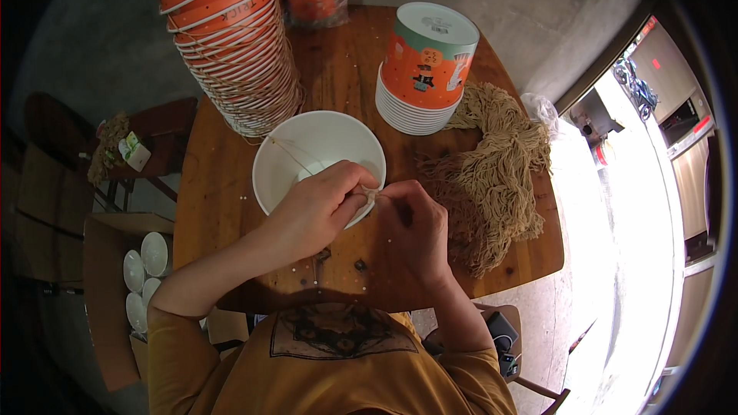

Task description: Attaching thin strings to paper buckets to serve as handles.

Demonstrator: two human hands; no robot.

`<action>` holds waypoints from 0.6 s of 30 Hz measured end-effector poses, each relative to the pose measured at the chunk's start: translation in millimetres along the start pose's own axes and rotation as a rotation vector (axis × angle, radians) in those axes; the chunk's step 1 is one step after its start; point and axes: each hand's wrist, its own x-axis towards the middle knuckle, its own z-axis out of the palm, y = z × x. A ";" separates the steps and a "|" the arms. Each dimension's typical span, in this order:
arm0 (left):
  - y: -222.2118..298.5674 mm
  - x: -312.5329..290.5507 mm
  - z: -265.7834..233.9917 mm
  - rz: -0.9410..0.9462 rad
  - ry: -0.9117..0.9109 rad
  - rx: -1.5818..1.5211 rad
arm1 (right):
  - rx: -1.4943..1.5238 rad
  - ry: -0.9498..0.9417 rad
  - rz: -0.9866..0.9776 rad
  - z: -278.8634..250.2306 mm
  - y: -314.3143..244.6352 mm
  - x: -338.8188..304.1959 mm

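Head view is showing your left hand and right hand meeting over the near rim of the white paper bowl, both pinching a short length of tan twine between fingertips. A thin strand of it is running back across the bowl's inside toward its far rim. You are working close to the front edge of the round wooden table. The bowl is sitting unheld, so a sharp tug could, I judge, drag or tip it. Just right of your hands, the loose heap of tan twine pieces is lying where a sleeve might snag it. Beyond are standing a leaning stack of orange printed paper bowls and a shorter upturned stack.
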 end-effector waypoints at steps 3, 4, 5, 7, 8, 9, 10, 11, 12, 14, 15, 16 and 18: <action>1.1 -0.2 -2.5 -0.055 -0.055 -0.008 | 0.020 -0.005 0.006 0.5 1.9 -0.6; -0.2 -0.6 -1.9 -0.035 -0.045 0.017 | 0.034 -0.002 0.007 1.0 2.0 -1.2; -1.2 -1.0 -1.6 -0.015 -0.035 0.042 | 0.034 -0.003 0.007 1.2 1.4 -1.3; -2.5 -3.0 -2.4 0.009 0.019 0.136 | 0.044 -0.005 0.000 1.8 -0.5 -1.3; -2.5 -4.0 -2.7 0.033 0.071 0.231 | 0.045 -0.007 -0.001 2.4 -0.6 -1.5; 1.0 -5.3 -3.4 0.032 0.073 0.232 | 0.025 0.004 -0.018 3.0 -0.5 -2.0; 6.7 -6.2 -4.2 -0.009 0.066 0.197 | 0.004 0.017 -0.033 3.6 0.1 -2.2; 10.2 -7.0 -3.5 -0.050 0.058 0.162 | 0.004 0.017 -0.032 4.1 0.5 -2.2; 11.0 -7.6 -0.8 -0.051 0.057 0.161 | -0.007 0.027 -0.043 4.7 1.1 -2.1; 13.1 -9.8 3.5 -0.026 0.062 0.074 | -0.015 0.033 -0.053 6.4 2.3 -2.5; 11.5 -10.1 4.5 -0.028 0.062 0.074 | -0.036 0.048 -0.094 7.5 3.9 -2.4; 8.2 -10.2 6.1 -0.010 0.071 0.079 | -0.056 0.063 -0.135 8.4 4.8 -2.2; 4.7 -10.2 7.4 0.007 0.080 0.086 | -0.067 0.063 -0.148 10.2 3.5 -2.4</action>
